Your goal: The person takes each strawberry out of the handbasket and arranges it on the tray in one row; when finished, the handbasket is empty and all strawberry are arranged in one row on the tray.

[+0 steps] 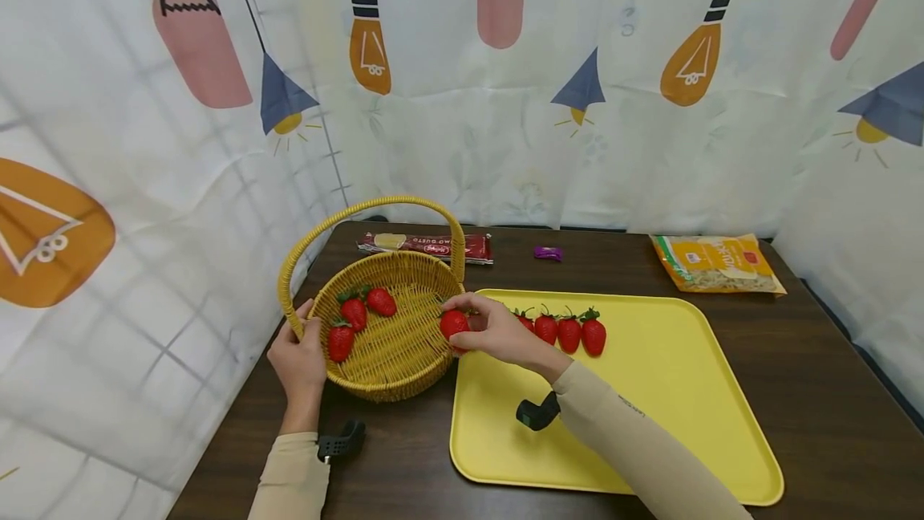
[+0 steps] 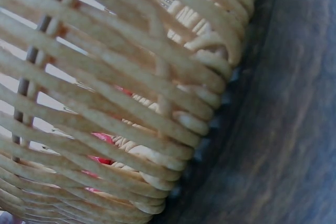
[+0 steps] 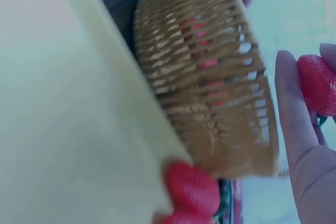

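Note:
My left hand [image 1: 299, 359] grips the yellow wicker basket [image 1: 393, 387] at its left rim, by the foot of the arched handle [image 1: 393, 201]. Three strawberries [image 1: 354, 314] lie inside along the basket's left side. Between thumb and fingers, my right hand [image 1: 498, 331] holds another strawberry [image 1: 453, 322] at the basket's right rim. The right wrist view shows this held strawberry [image 3: 317, 85] raised beside the woven wall. Several more strawberries [image 1: 569, 335] stand in a row on the yellow tray [image 1: 613, 424], partly hidden by my right hand. Woven strands [image 2: 105, 103] fill most of the left wrist view.
Behind the basket lies a long red packet [image 1: 462, 247], with a small purple wrapped piece [image 1: 548, 253] to its right. A yellow-orange bag [image 1: 718, 265] rests at the back right of the dark table [image 1: 404, 456]. A printed curtain [image 1: 491, 135] hangs behind.

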